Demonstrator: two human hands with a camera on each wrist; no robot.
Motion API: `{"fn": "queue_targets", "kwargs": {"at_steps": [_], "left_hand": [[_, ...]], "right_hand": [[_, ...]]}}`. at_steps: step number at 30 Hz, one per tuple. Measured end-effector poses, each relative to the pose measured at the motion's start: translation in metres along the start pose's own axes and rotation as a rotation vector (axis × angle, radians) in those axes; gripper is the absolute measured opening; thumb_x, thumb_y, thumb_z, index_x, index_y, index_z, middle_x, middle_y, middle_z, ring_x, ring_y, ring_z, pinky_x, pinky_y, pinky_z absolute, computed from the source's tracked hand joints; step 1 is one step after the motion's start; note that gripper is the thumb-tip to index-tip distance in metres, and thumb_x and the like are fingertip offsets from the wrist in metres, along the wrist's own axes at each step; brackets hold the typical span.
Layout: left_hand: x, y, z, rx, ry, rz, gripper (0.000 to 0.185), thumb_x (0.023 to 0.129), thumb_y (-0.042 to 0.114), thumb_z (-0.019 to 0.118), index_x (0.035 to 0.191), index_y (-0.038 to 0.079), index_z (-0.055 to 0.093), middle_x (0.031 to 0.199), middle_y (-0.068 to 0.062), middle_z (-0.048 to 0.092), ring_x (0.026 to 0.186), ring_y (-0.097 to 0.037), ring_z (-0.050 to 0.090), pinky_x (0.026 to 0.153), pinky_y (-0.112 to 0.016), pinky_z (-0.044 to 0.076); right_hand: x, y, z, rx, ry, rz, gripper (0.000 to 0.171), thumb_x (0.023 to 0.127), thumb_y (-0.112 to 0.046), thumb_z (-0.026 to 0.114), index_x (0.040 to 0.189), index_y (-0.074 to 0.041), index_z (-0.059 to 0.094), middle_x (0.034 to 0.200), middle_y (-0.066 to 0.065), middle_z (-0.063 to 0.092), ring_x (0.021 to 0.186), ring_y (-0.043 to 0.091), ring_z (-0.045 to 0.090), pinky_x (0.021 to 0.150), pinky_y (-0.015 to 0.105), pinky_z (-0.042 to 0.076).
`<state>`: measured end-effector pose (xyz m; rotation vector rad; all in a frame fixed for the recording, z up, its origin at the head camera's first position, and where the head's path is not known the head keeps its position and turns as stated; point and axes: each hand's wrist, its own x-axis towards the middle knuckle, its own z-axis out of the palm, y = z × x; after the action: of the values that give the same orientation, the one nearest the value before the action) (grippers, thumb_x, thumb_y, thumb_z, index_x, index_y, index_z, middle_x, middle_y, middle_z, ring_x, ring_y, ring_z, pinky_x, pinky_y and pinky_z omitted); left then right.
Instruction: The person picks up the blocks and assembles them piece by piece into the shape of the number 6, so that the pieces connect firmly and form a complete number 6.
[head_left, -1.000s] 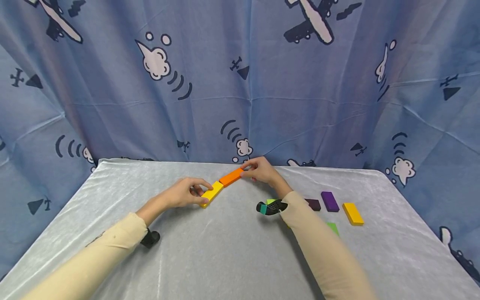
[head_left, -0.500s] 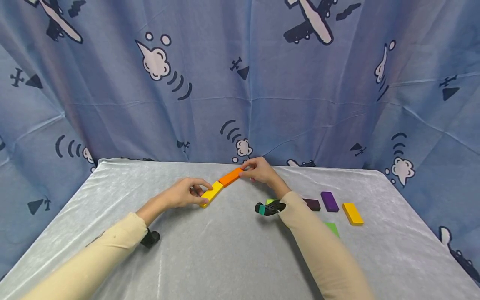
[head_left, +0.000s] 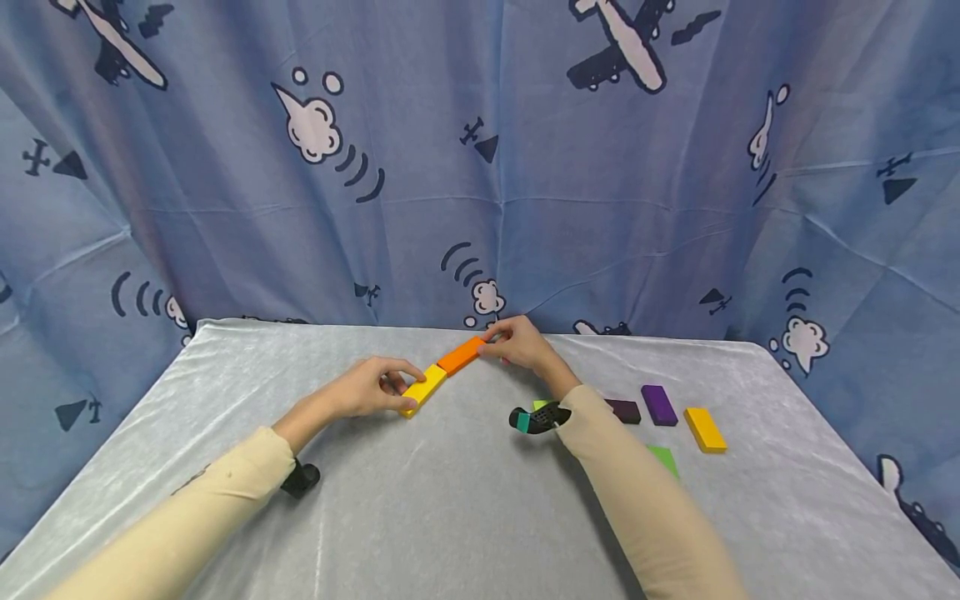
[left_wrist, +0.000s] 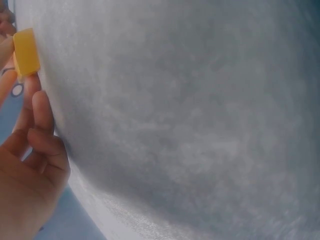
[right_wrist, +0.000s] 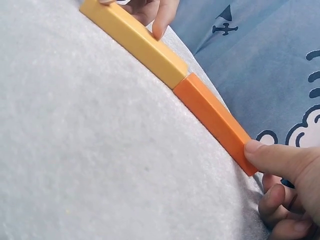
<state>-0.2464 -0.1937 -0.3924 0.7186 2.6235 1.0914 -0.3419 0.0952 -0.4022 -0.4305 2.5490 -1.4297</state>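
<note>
A yellow block (head_left: 424, 387) and an orange block (head_left: 461, 355) lie end to end in a slanted line on the grey cloth-covered table (head_left: 450, 500). My left hand (head_left: 403, 388) pinches the near end of the yellow block (left_wrist: 26, 52), and its fingers (left_wrist: 39, 117) curl beside it. My right hand (head_left: 489, 344) pinches the far end of the orange block (right_wrist: 214, 119), with the thumb (right_wrist: 280, 159) pressed on its end face. In the right wrist view the yellow block (right_wrist: 134, 37) butts against the orange one.
Right of my right forearm lie a dark purple block (head_left: 625, 410), a purple block (head_left: 659, 403), another yellow block (head_left: 705, 428) and a green block (head_left: 663, 457). A light green piece (head_left: 539, 403) peeks out behind the wrist camera (head_left: 534, 419). A blue airplane-print curtain (head_left: 480, 167) hangs behind.
My right forearm has shifted slightly to the left. Both hands and both blocks stay where they were.
</note>
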Motion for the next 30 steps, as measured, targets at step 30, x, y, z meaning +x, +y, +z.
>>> {"fn": "queue_targets", "kwargs": {"at_steps": [30], "left_hand": [[0.000,0.002,-0.001,-0.017,-0.031,-0.003,0.036,0.091,0.017,0.079,0.126,0.010,0.070,0.097,-0.001,0.068,0.080,-0.016,0.064,0.071,-0.034,0.052]], "right_hand": [[-0.040,0.001,-0.071,-0.147,-0.106,-0.087,0.038,0.095,-0.027,0.075,0.123,-0.002,0.071,0.087,0.022,0.060,0.069,0.029,0.051,0.059,0.032,0.039]]}}
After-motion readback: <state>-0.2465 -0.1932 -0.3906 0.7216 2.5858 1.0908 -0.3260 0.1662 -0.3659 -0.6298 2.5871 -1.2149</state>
